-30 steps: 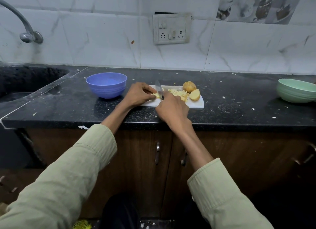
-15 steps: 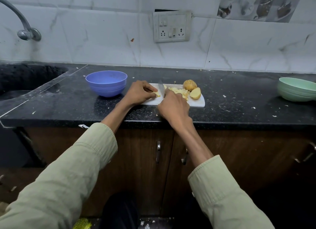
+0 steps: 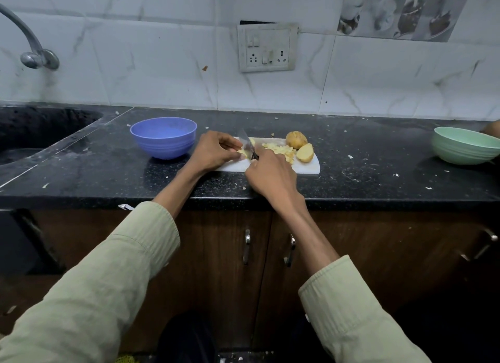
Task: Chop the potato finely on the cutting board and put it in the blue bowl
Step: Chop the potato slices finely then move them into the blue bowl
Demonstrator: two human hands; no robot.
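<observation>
Left hand: the left hand (image 3: 216,152) rests on the left end of the white cutting board (image 3: 308,167), fingers curled down over a pale potato piece (image 3: 242,153), pinning it against the board.
Right hand: the right hand (image 3: 270,173) is clenched around the dark handle of a knife (image 3: 247,144); the blade stands tilted just right of the left fingertips, its edge down at the held piece.
Chopped potato: a heap of chopped potato (image 3: 278,150) lies mid-board, just right of the blade.
Other potato: a whole unpeeled potato (image 3: 296,139) sits at the board's far right corner, and a potato half (image 3: 305,152) leans just in front of it, cut face toward the camera.
Blue bowl: the blue bowl (image 3: 163,140) stands on the black counter (image 3: 108,173) just left of the board, near the left hand; whether it holds anything I cannot tell.
Counter: the board lies near the counter's front edge, about midway along it; a green bowl (image 3: 464,147) stands well apart toward the right end, and a sink (image 3: 32,135) is set into the left end.
Wall: a switch-and-socket plate (image 3: 266,48) is fixed on the marble tiles behind the board, with a tap (image 3: 32,51) at far left.
</observation>
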